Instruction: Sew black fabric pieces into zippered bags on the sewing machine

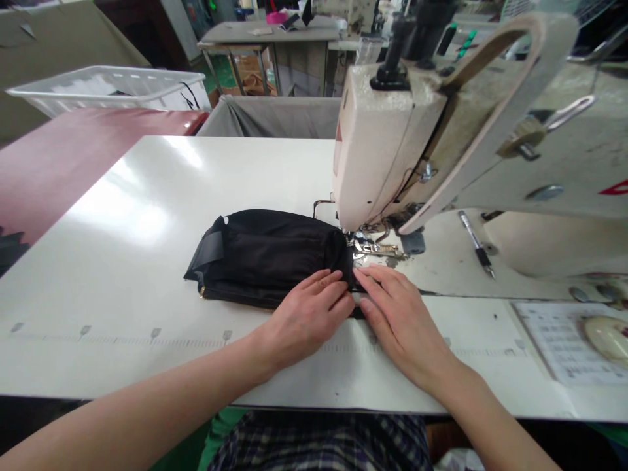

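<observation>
A black fabric pouch with a zipper along its near edge lies on the white sewing table. Its right end sits at the presser foot of a sewing machine. My left hand rests on the pouch's near right corner, fingers bent and pressed down on the cloth. Just to the right, my right hand lies with its fingers stretched out, fingertips touching the pouch's right edge below the presser foot. The needle point is hidden among the metal parts.
A pen lies under the machine arm. At the right is a printed sheet with a round pale object on it. A white plastic basket stands at the back left, by a red surface. A ruler scale runs along the table's front.
</observation>
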The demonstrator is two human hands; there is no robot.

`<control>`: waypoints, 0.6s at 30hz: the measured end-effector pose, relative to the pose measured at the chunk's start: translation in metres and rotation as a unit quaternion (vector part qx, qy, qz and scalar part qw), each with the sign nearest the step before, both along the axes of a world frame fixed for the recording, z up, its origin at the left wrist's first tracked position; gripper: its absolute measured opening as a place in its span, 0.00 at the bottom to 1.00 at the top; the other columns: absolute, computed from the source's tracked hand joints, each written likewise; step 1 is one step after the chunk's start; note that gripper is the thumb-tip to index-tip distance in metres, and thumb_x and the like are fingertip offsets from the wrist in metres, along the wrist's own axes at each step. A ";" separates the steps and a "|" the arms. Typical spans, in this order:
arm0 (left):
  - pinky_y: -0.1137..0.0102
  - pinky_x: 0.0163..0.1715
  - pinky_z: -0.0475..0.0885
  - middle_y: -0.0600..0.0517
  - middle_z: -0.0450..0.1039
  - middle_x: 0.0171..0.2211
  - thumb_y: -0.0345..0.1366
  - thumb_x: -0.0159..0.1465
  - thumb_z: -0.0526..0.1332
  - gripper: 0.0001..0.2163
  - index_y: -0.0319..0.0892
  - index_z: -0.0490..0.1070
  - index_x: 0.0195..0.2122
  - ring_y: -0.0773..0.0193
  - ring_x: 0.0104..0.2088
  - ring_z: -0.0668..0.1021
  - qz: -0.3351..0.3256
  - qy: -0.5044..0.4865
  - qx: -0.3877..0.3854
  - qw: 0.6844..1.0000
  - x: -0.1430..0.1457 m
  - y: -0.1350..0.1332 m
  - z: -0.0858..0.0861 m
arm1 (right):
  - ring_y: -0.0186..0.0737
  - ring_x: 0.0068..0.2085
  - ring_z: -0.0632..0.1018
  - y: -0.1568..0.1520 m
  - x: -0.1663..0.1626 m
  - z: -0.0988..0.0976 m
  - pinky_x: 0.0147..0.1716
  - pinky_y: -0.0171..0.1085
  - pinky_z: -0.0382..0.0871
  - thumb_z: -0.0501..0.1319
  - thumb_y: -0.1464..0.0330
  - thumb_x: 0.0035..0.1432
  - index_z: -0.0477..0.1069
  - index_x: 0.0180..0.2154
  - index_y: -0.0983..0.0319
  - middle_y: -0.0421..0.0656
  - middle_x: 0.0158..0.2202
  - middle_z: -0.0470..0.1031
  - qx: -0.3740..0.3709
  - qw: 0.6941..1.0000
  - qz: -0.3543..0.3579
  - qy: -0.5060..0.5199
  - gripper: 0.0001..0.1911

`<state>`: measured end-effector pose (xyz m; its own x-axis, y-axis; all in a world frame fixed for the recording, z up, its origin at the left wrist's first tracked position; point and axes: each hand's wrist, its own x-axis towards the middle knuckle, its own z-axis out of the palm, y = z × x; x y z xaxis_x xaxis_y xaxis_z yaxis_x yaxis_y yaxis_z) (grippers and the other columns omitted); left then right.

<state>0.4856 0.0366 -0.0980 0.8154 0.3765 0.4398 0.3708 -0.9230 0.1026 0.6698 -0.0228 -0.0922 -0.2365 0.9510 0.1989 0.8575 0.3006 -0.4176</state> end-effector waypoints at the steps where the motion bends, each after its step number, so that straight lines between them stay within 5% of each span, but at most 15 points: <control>1: 0.61 0.54 0.73 0.45 0.76 0.39 0.29 0.70 0.49 0.12 0.36 0.71 0.36 0.57 0.49 0.77 0.000 0.000 0.000 1.000 0.000 0.000 0.000 | 0.49 0.59 0.64 0.000 0.001 0.000 0.59 0.52 0.60 0.46 0.64 0.69 0.63 0.59 0.67 0.52 0.57 0.66 -0.001 1.000 0.006 -0.010 0.22; 18: 0.61 0.59 0.66 0.49 0.74 0.41 0.31 0.69 0.51 0.11 0.38 0.72 0.35 0.62 0.50 0.74 0.026 -0.027 -0.019 0.999 0.001 0.001 -0.001 | 0.50 0.61 0.63 0.014 0.007 0.010 0.61 0.55 0.56 0.51 0.65 0.67 0.64 0.58 0.67 0.49 0.61 0.65 0.009 0.989 0.083 -0.123 0.21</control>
